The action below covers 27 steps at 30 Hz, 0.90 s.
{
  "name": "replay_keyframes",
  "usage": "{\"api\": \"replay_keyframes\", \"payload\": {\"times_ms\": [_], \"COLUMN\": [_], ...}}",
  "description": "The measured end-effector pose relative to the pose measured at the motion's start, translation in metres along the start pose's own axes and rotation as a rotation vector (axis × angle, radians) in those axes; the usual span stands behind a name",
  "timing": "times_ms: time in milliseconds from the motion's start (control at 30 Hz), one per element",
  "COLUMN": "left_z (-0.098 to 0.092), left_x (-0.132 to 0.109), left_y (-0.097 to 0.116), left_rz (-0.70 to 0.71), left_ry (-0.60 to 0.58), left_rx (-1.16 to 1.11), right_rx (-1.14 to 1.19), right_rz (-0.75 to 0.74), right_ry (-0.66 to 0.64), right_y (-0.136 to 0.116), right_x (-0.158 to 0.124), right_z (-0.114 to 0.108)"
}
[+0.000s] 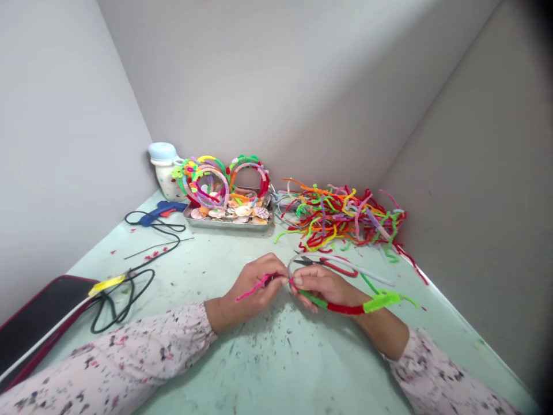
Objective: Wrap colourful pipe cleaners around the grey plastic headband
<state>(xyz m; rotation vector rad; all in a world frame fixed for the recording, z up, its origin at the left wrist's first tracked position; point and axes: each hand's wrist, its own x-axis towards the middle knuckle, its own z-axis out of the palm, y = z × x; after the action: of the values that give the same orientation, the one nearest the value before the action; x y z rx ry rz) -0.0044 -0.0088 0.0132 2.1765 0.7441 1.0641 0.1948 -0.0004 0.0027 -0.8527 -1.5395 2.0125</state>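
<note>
Curving headband [343, 309] in green, red, grey

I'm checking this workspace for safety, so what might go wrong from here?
The scissors lie just beyond the right hand, so fingers might brush the blades. The pink strip has a free tail and could loosen if the left hand slips. The bright green strip on the headband has an end sticking out that may snag.
</note>
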Motion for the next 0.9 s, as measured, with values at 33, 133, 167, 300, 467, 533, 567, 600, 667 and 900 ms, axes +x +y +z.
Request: {"api": "replay_keyframes", "payload": {"times_ms": [33,133,167,300,467,533,567,600,667,900], "left_z": [0.000,0.000,0.000,-0.002,0.000,0.004,0.006,0.009,0.012,0.009], "left_x": [0.000,0.001,0.001,0.001,0.001,0.002,0.002,0.002,0.003,0.003], "left_y": [0.000,0.000,0.000,0.001,-0.002,-0.007,-0.011,-0.014,-0.018,-0.009], "left_rz": [0.002,0.006,0.006,-0.004,-0.133,-0.256,-0.312,-0.349,-0.399,-0.350], "left_ry": [0.001,-0.005,-0.006,-0.011,-0.011,0.005,0.028,0.045,0.087,0.051], "left_rx": [-0.003,-0.016,-0.020,-0.037,-0.127,-0.255,-0.346,-0.420,-0.488,-0.364], "right_rx": [-0.004,-0.013,-0.014,-0.026,-0.037,-0.066,-0.100,-0.135,-0.196,-0.498], "right_rz": [0.002,-0.002,-0.006,-0.016,-0.026,-0.074,-0.113,-0.152,-0.225,-0.339], "right_ry": [-0.004,-0.014,-0.017,-0.030,0.034,0.121,0.200,0.287,0.426,0.593], "right_y": [0.000,0.000,0.000,-0.001,0.000,0.001,0.002,0.002,0.002,0.003], "right_x": [0.000,-0.001,-0.001,-0.001,0.000,0.001,0.001,0.002,0.002,0.000], "right_z": [0.000,0.000,0.000,0.000,0.004,0.009,0.013,0.016,0.023,0.028]}}
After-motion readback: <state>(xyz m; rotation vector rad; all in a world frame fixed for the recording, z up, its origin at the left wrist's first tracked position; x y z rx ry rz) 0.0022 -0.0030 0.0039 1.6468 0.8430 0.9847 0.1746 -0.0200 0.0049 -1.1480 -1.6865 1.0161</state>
